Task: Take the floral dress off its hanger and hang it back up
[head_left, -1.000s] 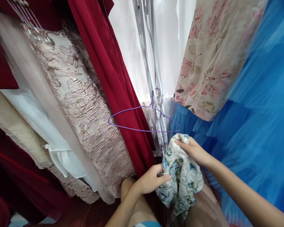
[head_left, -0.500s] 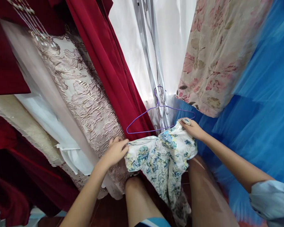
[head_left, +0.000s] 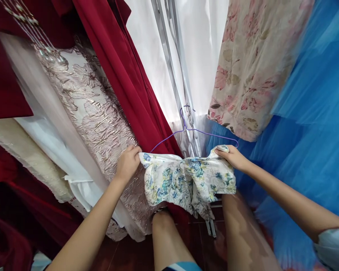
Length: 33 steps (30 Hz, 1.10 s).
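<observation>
A white floral garment [head_left: 169, 180] with blue and yellow flowers is stretched between my two hands. My left hand [head_left: 129, 161] pinches its upper left corner. At the upper right, my right hand [head_left: 234, 157] grips the other corner, fingers closed on the cloth. A thin purple hanger [head_left: 211, 133] stands behind the garment's top edge, its hook up by the metal rack post. The garment covers the hanger's lower bar, and its right end shows just above my right hand. Whether the hanger is inside the garment, I cannot tell.
Grey metal posts [head_left: 175, 75] rise behind the hanger. On the left hang a dark red garment [head_left: 121, 71], a pink metallic brocade one [head_left: 98, 116] and several others. A pink floral garment [head_left: 243, 75] and blue tulle [head_left: 307, 131] hang on the right. My bare legs are below.
My left hand has moved left and up with its corner, pulling the garment wider and flatter. The garment has risen over the hanger's lower bar, and its hanging lower part now appears shorter.
</observation>
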Tool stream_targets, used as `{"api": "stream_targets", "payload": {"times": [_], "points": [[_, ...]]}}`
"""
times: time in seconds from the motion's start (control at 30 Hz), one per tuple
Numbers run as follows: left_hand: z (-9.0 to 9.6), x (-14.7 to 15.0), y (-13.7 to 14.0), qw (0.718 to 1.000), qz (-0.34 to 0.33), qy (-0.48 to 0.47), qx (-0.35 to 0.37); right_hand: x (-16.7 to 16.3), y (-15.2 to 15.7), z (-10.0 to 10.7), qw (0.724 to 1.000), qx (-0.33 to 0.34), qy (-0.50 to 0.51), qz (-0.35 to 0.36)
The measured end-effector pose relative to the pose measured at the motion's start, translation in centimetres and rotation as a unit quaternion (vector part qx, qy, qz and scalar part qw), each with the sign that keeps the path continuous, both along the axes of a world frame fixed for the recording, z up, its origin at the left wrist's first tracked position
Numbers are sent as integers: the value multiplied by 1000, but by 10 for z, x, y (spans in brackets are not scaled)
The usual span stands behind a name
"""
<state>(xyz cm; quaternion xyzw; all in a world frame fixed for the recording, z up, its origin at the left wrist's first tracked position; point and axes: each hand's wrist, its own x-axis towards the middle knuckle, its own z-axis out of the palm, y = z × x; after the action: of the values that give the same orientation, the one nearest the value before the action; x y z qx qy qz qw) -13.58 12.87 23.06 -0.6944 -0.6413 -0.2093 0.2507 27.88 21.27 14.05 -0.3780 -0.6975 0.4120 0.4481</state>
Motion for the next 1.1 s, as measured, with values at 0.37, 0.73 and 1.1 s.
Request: {"api": "stream_targets", "payload": {"times": [0.37,0.73,1.1], "points": [[-31,-22,45,981,31,188,-46,2,-14,5,997,39,-43,-60],[-38,-19,46,951,-177,-222,-118,-6,-20,-1,988,86,-66,-108],[-79,7,-67,677,-200,-605,-368,-4,-12,4,986,88,-111,-93]]}}
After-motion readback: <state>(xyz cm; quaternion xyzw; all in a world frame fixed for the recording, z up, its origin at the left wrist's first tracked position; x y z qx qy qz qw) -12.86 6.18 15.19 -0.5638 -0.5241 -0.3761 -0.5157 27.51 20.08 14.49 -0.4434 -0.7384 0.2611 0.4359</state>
